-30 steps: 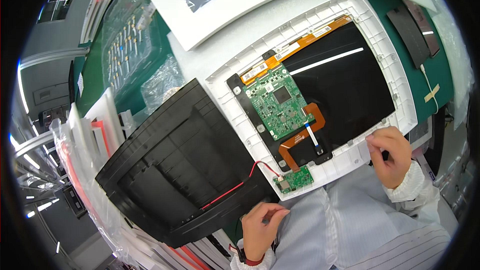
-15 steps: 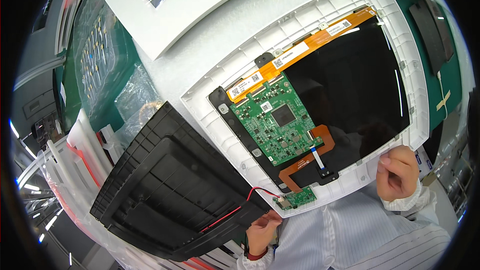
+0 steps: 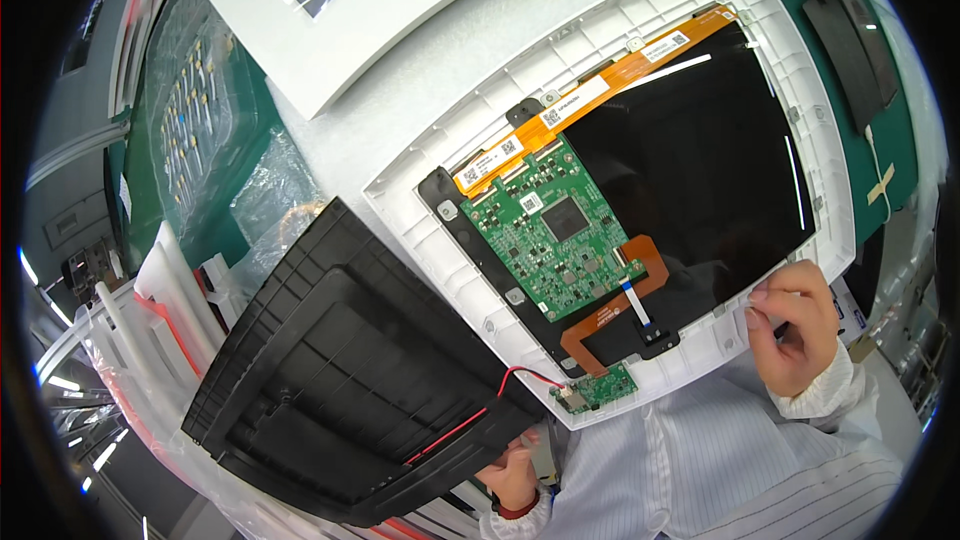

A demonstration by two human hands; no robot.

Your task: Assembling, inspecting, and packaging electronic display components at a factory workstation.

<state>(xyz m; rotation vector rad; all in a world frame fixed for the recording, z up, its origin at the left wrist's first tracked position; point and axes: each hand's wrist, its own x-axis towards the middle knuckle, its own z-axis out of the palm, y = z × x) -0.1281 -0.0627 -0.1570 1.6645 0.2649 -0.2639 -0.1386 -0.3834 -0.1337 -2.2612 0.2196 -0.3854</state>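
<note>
A white plastic frame (image 3: 690,355) lies face down, holding a black display panel (image 3: 700,160). On the panel are a green circuit board (image 3: 530,240), an orange flex strip (image 3: 630,70) and a brown flex cable (image 3: 655,265). A small green board (image 3: 605,390) sits at the frame's near edge. From it a red and black wire (image 3: 470,415) runs to the black plastic cover (image 3: 300,370). My left hand (image 3: 515,472) grips that cover's near right edge, fingers partly hidden. By the frame's near right edge, my right hand (image 3: 797,330) is curled in a pinch; whatever its fingertips hold is too small to make out.
A white bezel with a screen (image 3: 400,25) stands at the far left on a pale padded surface (image 3: 350,150). Bags of small cables (image 3: 195,105) lie on green matting. White foam strips (image 3: 170,290) stand at the left, dark flat parts (image 3: 850,60) at the right.
My left hand has shifted slightly left onto the black cover's edge. My right hand has moved up a little along the frame, its thumb and index finger slightly farther apart.
</note>
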